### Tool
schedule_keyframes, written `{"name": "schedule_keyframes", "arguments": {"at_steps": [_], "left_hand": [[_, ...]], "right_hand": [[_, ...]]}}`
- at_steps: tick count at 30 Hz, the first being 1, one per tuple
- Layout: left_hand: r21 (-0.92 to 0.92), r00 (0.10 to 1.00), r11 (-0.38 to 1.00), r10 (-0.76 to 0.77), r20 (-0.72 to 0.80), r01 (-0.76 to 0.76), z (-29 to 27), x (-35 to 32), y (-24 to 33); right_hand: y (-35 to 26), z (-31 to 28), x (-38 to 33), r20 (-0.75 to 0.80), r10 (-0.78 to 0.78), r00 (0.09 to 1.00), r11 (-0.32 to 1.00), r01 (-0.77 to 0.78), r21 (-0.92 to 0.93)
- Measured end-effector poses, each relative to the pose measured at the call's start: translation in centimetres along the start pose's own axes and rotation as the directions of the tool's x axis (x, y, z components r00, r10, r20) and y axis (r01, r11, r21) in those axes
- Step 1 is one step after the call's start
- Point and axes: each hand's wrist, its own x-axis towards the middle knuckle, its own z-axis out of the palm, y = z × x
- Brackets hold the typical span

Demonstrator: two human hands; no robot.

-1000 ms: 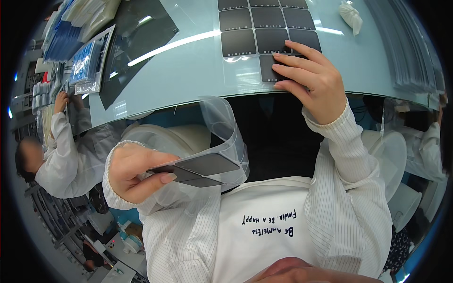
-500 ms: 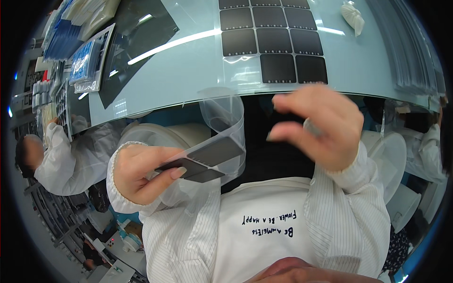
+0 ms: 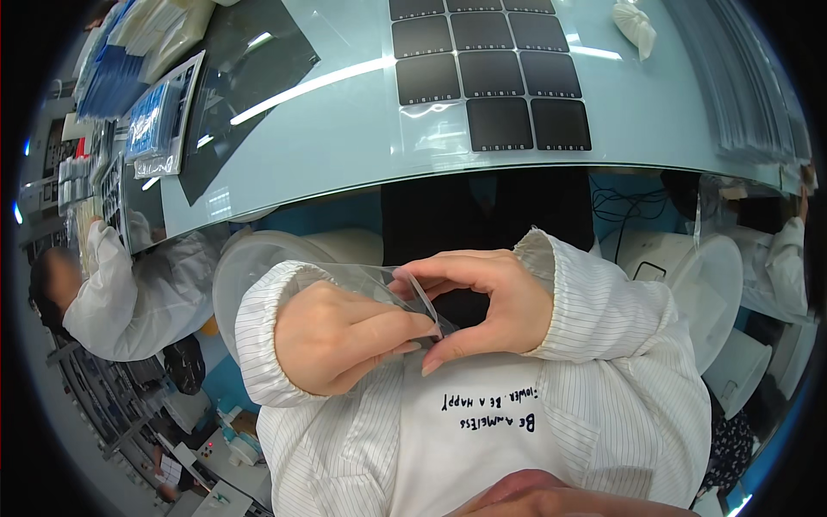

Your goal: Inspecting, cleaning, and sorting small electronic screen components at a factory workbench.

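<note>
My left hand (image 3: 346, 338) and my right hand (image 3: 484, 297) meet in front of my shirt, below the table's near edge. Between them is a clear plastic film (image 3: 369, 278), seen partly edge-on. My left fingers and thumb pinch its lower corner, where a small dark patch shows. The right hand curves around the same edge, fingers above and thumb below, closed on the film. Most of the film's dark panels are hidden by my hands. Beyond, on the glass table (image 3: 319, 142), lies a grid of several dark rounded rectangles (image 3: 493, 76).
A dark sheet (image 3: 250, 82) and packed blue stacks (image 3: 153, 121) lie at the table's left. A crumpled white bundle (image 3: 635, 30) and piled clear sheets (image 3: 728, 82) are at the right. White bins (image 3: 689, 284) stand below the table. A co-worker (image 3: 142, 289) sits at left.
My left hand has turned over and moved right, bringing the film edge-on. The right hand, apart from the film before, has come down and left and closed on its edge.
</note>
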Motion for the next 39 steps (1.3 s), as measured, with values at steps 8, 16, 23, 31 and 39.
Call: {"name": "schedule_keyframes", "arguments": {"at_steps": [8,16,23,31,39], "left_hand": [[0.004,0.996,1.000,0.008,0.084,-0.008,-1.0,-0.2,-0.1],[0.015,0.997,0.999,-0.038,0.069,0.037,-2.9,-2.3,-1.4],[-0.070,0.826,0.997,-0.064,-0.560,0.029,-4.8,-11.7,-3.5],[0.057,0.196,0.983,0.022,-0.980,0.173,-11.3,-9.0,-6.9],[-0.134,-0.005,0.976,-0.137,-0.991,-0.171,-17.6,-10.1,-19.8]], "right_hand": [[-0.3,-0.4,-0.6,-0.015,-0.086,0.996,0.992,0.085,-0.090],[-2.6,-1.6,-1.1,0.117,-0.149,0.982,0.977,0.164,-0.134],[-4.9,-5.3,-2.2,-0.055,-0.039,0.998,0.925,0.015,-0.381],[-2.2,-5.1,1.7,-0.178,-0.345,0.922,0.515,0.027,-0.857],[0.1,-5.9,5.8,-0.038,-0.532,0.846,0.243,0.109,-0.964]]}}
